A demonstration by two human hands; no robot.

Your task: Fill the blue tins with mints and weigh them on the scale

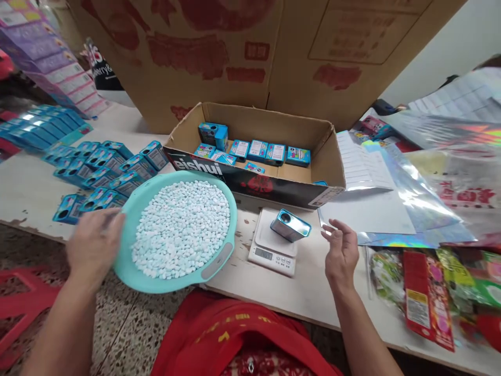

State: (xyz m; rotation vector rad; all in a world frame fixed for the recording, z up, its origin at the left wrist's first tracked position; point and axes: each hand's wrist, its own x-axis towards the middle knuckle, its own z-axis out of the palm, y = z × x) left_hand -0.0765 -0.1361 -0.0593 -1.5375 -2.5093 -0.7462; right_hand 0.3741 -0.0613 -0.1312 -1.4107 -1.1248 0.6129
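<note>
A turquoise basin (129, 266) full of small white and pale blue tablets (182, 227) sits at the table's front edge. My left hand (92, 248) is at its left rim, near several small blue boxes (104, 198); motion blurs its fingers, and I cannot make out anything in them. On a white digital scale (274, 261) rests a small blue tin (289, 225), lying tilted, with a dark round hole at one end. My right hand (341, 253) hovers to the right of the scale, holding nothing, its fingers apart and slightly curled.
Behind the scale stands an open carton (250, 185) with several blue boxes inside. A tall cardboard box (250, 62) rises behind it. To the right lie paper sheets, shiny film (426, 209) and colourful packets (426, 297). A red stool (27, 297) stands at lower left.
</note>
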